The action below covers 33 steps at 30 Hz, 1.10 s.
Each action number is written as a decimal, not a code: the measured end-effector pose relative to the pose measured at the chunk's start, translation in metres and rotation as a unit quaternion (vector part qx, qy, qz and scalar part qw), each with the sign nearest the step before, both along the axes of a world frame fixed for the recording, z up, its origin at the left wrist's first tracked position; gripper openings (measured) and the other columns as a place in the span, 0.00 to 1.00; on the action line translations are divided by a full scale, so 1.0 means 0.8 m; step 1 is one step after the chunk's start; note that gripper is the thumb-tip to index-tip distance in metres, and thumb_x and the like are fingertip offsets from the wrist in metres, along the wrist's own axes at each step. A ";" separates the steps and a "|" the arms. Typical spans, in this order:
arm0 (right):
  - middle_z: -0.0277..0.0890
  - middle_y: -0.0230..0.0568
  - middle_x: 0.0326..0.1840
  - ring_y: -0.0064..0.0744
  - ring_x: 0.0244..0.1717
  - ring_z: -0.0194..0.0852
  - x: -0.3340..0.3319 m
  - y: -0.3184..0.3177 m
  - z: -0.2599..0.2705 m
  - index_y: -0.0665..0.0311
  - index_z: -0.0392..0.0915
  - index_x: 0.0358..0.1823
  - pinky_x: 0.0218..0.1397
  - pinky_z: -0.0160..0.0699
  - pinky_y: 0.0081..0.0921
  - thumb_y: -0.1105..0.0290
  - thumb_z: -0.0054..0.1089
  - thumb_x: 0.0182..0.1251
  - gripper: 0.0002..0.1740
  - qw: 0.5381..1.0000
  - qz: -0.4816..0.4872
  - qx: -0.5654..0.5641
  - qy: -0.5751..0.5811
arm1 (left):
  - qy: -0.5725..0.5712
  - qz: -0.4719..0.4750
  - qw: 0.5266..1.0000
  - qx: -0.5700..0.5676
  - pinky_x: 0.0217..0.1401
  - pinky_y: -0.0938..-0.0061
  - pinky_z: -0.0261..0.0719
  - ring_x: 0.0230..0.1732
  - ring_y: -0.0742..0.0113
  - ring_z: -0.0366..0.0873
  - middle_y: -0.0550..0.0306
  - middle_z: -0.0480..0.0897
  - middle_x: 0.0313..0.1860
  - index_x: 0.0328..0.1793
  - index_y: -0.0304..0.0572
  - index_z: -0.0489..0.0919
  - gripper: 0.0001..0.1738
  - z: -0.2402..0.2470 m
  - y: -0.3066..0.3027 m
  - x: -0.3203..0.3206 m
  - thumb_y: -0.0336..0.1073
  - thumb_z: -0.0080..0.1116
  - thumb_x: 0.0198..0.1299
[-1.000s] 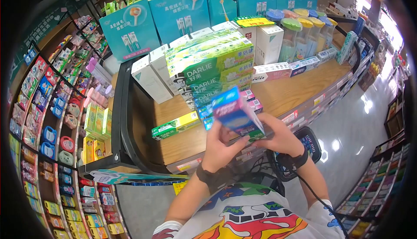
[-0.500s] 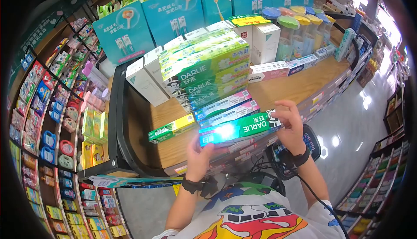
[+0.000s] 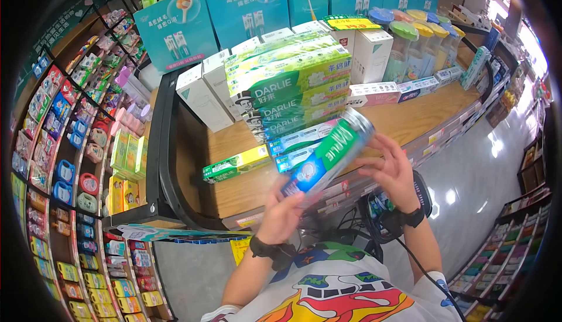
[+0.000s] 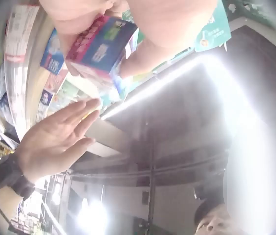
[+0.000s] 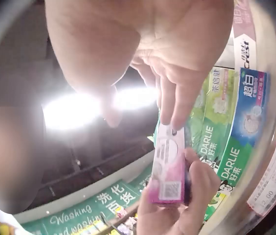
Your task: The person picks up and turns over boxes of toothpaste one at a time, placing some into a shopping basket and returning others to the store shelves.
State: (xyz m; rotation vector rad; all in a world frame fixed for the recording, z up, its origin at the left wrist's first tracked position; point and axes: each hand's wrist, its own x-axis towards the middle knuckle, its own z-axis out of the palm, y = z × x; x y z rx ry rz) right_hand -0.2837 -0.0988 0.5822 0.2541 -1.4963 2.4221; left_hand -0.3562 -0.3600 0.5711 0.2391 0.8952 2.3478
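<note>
I hold the toothpaste box (image 3: 328, 155) in the air over the front edge of the desk (image 3: 410, 117), in front of my chest. Its long axis is tilted: the near end sits low in my left hand (image 3: 282, 211) and the far end points up and away to the right, towards the stack of Darlie boxes (image 3: 293, 91). My left fingers are curled round the lower end. My right hand (image 3: 398, 173) is spread, its fingers (image 5: 169, 105) straight, the tips at the box's upper end. A yellow-green box (image 3: 237, 164) lies flat on the desk. Jars (image 3: 404, 47) with coloured lids stand at the back; I cannot tell what they hold.
</note>
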 end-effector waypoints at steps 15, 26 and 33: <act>0.75 0.44 0.67 0.37 0.70 0.73 0.014 0.001 0.010 0.67 0.73 0.68 0.71 0.73 0.33 0.82 0.72 0.54 0.36 0.937 -0.054 0.344 -0.027 | 0.103 0.073 0.961 -0.245 0.62 0.69 0.82 0.60 0.63 0.81 0.50 0.78 0.60 0.71 0.33 0.65 0.33 -0.009 0.057 0.005 0.19 0.67 0.61; 0.77 0.40 0.65 0.29 0.61 0.77 -0.029 0.058 0.006 0.63 0.85 0.57 0.60 0.78 0.25 0.87 0.65 0.56 0.25 0.916 -0.008 0.391 -0.086 | 0.318 0.181 0.817 -0.445 0.47 0.72 0.77 0.44 0.67 0.81 0.56 0.86 0.44 0.60 0.35 0.81 0.26 0.027 -0.020 -0.008 0.29 0.75 0.54; 0.79 0.39 0.60 0.33 0.57 0.80 -0.043 0.034 -0.009 0.62 0.88 0.53 0.55 0.80 0.26 0.82 0.68 0.59 0.20 0.868 -0.114 0.482 -0.025 | 0.502 0.271 0.644 -0.509 0.43 0.65 0.75 0.39 0.55 0.79 0.51 0.84 0.37 0.51 0.37 0.85 0.20 -0.009 -0.035 -0.024 0.34 0.75 0.52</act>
